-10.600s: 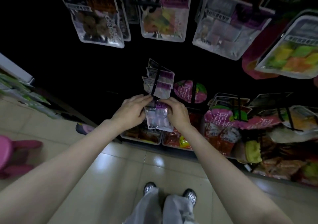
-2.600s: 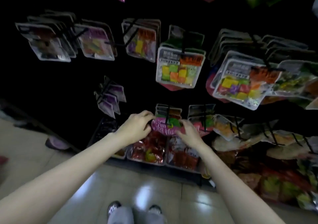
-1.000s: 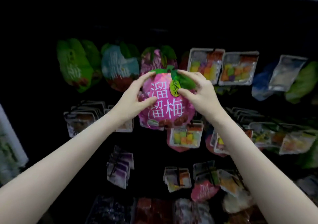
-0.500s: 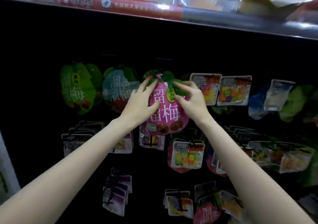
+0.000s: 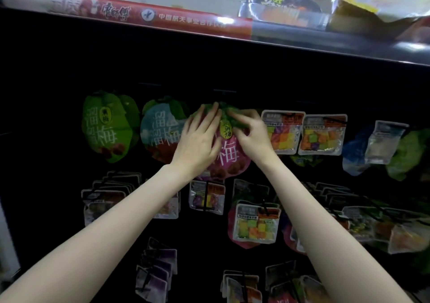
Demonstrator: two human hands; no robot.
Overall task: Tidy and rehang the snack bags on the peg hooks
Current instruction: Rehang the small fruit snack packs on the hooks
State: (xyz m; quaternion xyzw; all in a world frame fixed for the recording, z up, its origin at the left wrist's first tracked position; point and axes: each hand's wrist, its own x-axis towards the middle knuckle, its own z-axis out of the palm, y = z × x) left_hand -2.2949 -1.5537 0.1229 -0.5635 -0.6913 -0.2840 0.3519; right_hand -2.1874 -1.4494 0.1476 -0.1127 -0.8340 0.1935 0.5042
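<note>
Pink plum bag (image 5: pixel 229 156) sits pinched at its green top by right hand (image 5: pixel 252 137); left hand (image 5: pixel 197 144) presses flat-fingered. Missing the unseen peg could drop it.

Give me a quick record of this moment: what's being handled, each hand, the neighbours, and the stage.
item: pink plum bag, top row
left hand: fingers spread flat on the bag's front
right hand: pinches the bag's green top
left neighbour: blue plum bag
right neighbour: clear candy pack
stage: bag held at peg height; whether it is hooked cannot be told
</note>
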